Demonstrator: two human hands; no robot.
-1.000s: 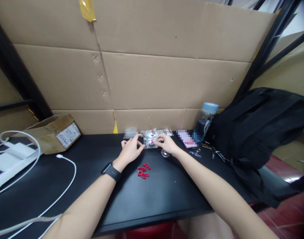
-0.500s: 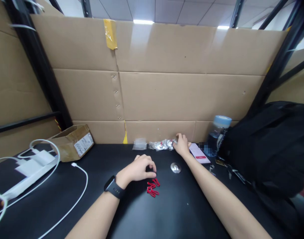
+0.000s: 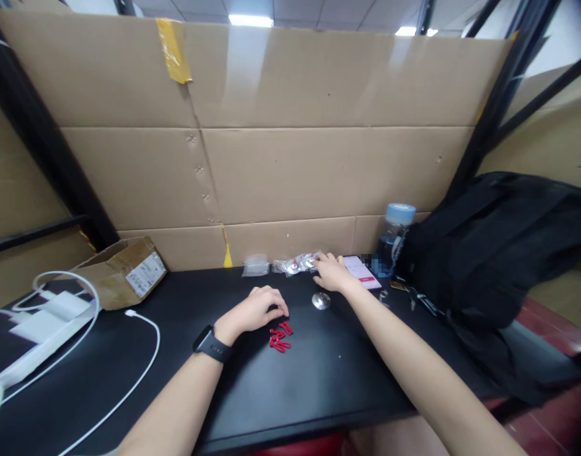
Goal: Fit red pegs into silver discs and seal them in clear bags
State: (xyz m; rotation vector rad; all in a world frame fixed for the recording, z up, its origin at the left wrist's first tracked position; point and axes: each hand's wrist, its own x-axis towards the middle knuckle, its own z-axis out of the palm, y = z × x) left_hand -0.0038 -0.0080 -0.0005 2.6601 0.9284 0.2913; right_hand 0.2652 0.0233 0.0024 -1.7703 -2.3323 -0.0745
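Note:
My left hand [image 3: 261,309] hovers over the black table, fingers loosely bent and thumb apart, with nothing visible in it. Just below its fingertips lie several red looped cords [image 3: 280,337] in a small heap. Farther right, my right hand [image 3: 334,272] reaches to the back with its fingers spread. Its fingertips are at the right end of a row of clear plastic packets [image 3: 293,265] with shiny round pieces inside. A round silvery disc [image 3: 321,301] lies on the table just in front of this hand. A stack of clear bags [image 3: 256,266] is left of the packets.
Cardboard [image 3: 280,177] walls off the back. On the left are an open cardboard box [image 3: 121,272], a white power strip [image 3: 47,339] and a white cable [image 3: 152,361]. To the right stand a blue-lidded bottle [image 3: 392,237], a phone [image 3: 363,272], keys [image 3: 384,296] and a black backpack [image 3: 499,247].
The camera view has shifted, showing the table's front edge. My right hand has turned and its fingers now spread toward the packets and disc. The left hand stays by the red cords.

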